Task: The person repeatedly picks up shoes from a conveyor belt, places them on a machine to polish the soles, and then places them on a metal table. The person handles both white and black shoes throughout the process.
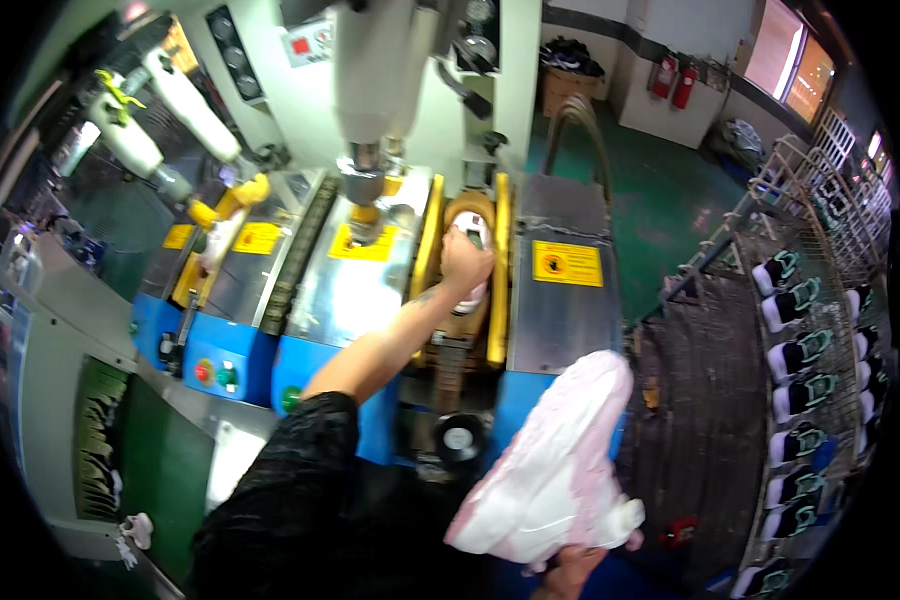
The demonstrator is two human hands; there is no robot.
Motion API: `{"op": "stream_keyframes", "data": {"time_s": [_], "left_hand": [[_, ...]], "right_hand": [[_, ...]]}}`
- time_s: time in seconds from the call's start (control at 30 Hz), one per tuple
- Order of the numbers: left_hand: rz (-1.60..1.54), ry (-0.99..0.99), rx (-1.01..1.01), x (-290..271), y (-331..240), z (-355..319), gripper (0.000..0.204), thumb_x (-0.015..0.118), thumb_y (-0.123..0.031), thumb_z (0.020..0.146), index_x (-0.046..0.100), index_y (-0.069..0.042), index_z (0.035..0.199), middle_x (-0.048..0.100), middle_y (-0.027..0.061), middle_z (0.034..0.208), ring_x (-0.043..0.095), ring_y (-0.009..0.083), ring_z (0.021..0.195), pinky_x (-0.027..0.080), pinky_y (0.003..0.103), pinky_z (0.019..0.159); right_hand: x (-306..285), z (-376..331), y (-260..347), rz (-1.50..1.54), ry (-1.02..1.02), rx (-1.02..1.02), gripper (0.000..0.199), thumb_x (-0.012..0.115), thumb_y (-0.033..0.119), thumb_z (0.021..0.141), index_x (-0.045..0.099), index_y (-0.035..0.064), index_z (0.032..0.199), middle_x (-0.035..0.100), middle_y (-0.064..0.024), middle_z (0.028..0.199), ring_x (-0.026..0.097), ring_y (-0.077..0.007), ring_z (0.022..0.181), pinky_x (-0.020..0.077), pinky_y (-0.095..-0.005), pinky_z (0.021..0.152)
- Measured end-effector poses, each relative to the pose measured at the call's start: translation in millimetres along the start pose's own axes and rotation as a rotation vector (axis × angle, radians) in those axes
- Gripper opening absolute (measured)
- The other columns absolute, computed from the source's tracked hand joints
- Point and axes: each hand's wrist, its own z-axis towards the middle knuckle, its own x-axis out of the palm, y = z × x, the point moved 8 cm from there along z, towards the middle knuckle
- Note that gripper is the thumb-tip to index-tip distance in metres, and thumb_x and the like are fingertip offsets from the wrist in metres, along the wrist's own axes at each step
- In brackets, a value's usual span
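Currently, right hand (571, 572) clamps pink shoe (558, 455) ahead; 2nd shoe (479, 228) under left hand (466, 262), grip unclear.

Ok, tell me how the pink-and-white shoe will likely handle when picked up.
The pink-and-white shoe is probably fairly stiff: it shows no sag, with the right hand at its lower end only. It seems likely light for its bulk, since that one hand appears to hold it up.

Lit brightly at center, dimmer toward the sides. Burned white by glare on the metal cover (350, 302). Washed out on the pale shoe (555, 450), nearly black on the sleeve (295, 490). Bright at the window (808, 72). Bent by fisheye distortion at the edges; blurred at far left.
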Motion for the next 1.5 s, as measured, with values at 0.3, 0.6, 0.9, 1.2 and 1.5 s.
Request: {"op": "stream_keyframes", "data": {"time_s": [0.3, 0.6, 0.9, 1.2, 1.5], "left_hand": [[-0.336, 0.527, -0.233, -75.2, -47.0, 4.1, 0.036, 0.075, -0.008, 0.085, 0.064, -0.005, 0.119, 0.069, 0.0125, 0.110, 0.068, 0.0196, 0.100, 0.057, 0.039, 0.084], [-1.156, 0.202, -0.363, -356.2, 67.3, -299.1, 0.076, 0.074, -0.006, 0.082, 0.038, 0.002, 0.148, 0.057, 0.0168, 0.136, 0.058, 0.0261, 0.124, 0.048, 0.040, 0.105], [-1.040, -0.675, -0.866, -416.6, 244.3, -557.4, 0.058, 0.048, -0.043, 0.106, 0.040, -0.011, 0.153, 0.050, 0.0113, 0.147, 0.048, 0.0271, 0.133, 0.036, 0.047, 0.111], [-1.073, -0.678, -1.156, -409.1, 288.4, -571.4, 0.046, 0.055, -0.036, 0.104, 0.061, 0.001, 0.129, 0.064, 0.0141, 0.125, 0.063, 0.0292, 0.108, 0.053, 0.041, 0.091], [-1.376, -0.445, -0.837, -399.6, 413.5, -460.9, 0.044, 0.055, -0.018, 0.104, 0.045, 0.002, 0.142, 0.059, 0.0176, 0.137, 0.060, 0.0334, 0.123, 0.048, 0.051, 0.106]], "right_hand": [[-2.7, 2.7, -5.1, -0.006, -0.091, 0.155, 0.076, 0.066, 0.010, 0.089, 0.028, -0.0010, 0.154, 0.043, -0.0187, 0.150, 0.047, -0.0324, 0.136, 0.0370, -0.0457, 0.113], [224.9, 197.9, -51.3, 0.069, 0.358, 0.841, 0.039, 0.055, 0.018, 0.104, 0.051, -0.0016, 0.137, 0.061, -0.0176, 0.133, 0.066, -0.0305, 0.116, 0.0586, -0.0452, 0.095], [330.0, 315.1, -140.1, -1.073, 0.239, -0.327, 0.064, 0.074, 0.020, 0.086, 0.044, -0.0111, 0.133, 0.061, -0.0355, 0.120, 0.060, -0.0508, 0.113, 0.0489, -0.0493, 0.095], [352.7, 299.7, -148.9, -1.097, 0.201, -0.445, 0.069, 0.075, 0.016, 0.085, 0.039, -0.0037, 0.141, 0.060, -0.0347, 0.120, 0.058, -0.0517, 0.113, 0.0473, -0.0521, 0.096], [450.9, 46.4, -98.0, -1.002, 0.600, -0.734, 0.062, 0.075, 0.019, 0.087, 0.049, -0.0038, 0.138, 0.056, -0.0289, 0.129, 0.058, -0.0419, 0.118, 0.0475, -0.0447, 0.101]]}}
